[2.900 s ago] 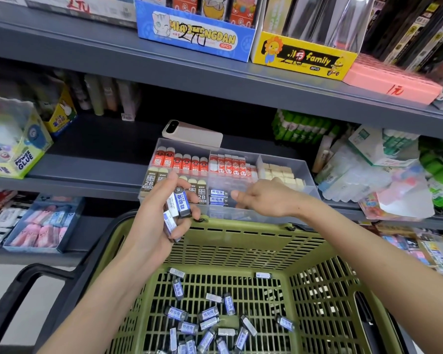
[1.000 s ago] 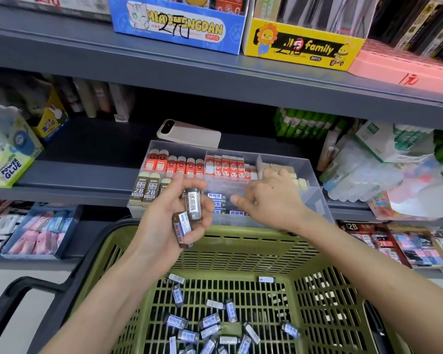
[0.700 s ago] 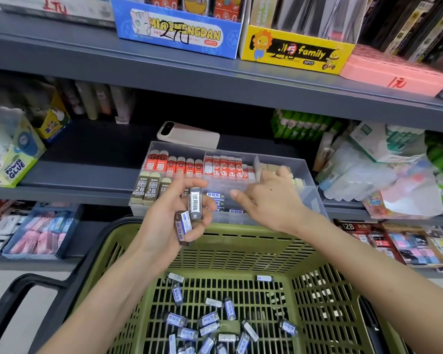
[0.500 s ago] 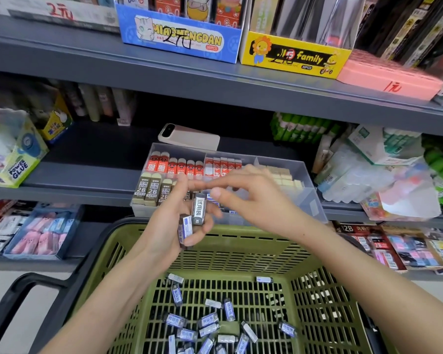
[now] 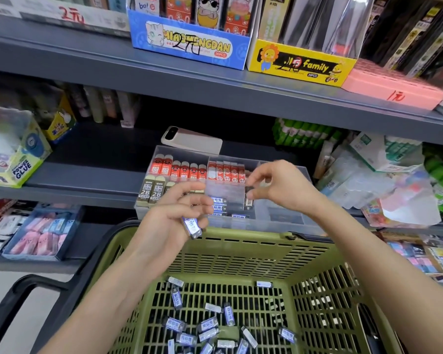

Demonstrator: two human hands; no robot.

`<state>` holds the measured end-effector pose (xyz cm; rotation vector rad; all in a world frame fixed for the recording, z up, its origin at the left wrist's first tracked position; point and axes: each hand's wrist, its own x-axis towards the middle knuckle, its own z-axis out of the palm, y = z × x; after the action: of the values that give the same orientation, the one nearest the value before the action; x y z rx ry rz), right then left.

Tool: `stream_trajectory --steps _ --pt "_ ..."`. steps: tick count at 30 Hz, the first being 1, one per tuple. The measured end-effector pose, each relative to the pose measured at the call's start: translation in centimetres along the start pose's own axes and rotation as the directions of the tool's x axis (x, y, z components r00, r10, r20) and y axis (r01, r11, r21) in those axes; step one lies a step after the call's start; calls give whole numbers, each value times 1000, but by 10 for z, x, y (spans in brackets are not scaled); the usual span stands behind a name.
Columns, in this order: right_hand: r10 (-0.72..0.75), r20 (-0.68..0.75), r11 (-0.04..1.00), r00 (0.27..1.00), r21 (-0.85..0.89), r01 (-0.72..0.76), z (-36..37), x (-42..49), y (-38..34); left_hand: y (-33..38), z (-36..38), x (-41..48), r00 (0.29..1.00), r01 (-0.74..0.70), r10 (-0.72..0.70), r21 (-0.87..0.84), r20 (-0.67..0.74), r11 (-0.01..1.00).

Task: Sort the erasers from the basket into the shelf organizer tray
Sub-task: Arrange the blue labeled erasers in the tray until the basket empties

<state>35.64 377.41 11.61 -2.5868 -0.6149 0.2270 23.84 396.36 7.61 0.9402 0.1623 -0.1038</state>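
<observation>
A green plastic basket (image 5: 241, 249) fills the foreground, with several blue-and-black sleeved erasers (image 5: 207, 325) scattered on its floor. Just past its far rim, on the shelf edge, stands the clear organizer tray (image 5: 287, 218), holding red, beige 2B and blue-sleeved erasers in compartments. My left hand (image 5: 169, 221) hovers over the basket's far rim and holds one blue-sleeved eraser (image 5: 191, 227) in its curled fingers. My right hand (image 5: 279, 187) is above the tray's middle compartment and pinches a dark-sleeved eraser (image 5: 248, 200) upright at its top end.
A white phone (image 5: 192, 140) lies behind the tray on the grey shelf (image 5: 87, 175). Glue boxes (image 5: 13, 154) stand left, plastic-wrapped stationery packs (image 5: 384, 182) right. Blue and yellow display boxes sit on the shelf above. The basket's black handle (image 5: 23, 292) sticks out lower left.
My right hand reached over to my left hand, took one eraser from it and carried it back over the tray. My left hand now holds one eraser instead of two.
</observation>
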Motion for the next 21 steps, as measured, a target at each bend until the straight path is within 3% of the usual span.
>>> stream_trajectory --steps 3,8,10,17,21 --pt "-114 47 944 992 -306 123 10 12 -3 1 -1 1 1000 -22 22 -45 -4 999" --pt "-335 173 739 926 -562 372 27 18 -9 5 -2 0 999 -37 37 -51 5 998" --pt "-370 198 703 908 -579 413 34 16 -7 5 -1 -1 999 -39 39 -54 2 998" --pt "-416 152 718 897 -550 426 39 19 2 5 2 -2 999 -24 22 -73 -26 997" --pt "-411 -19 813 911 -460 357 31 10 0 5 2 -2 999 -12 8 -115 -37 993"
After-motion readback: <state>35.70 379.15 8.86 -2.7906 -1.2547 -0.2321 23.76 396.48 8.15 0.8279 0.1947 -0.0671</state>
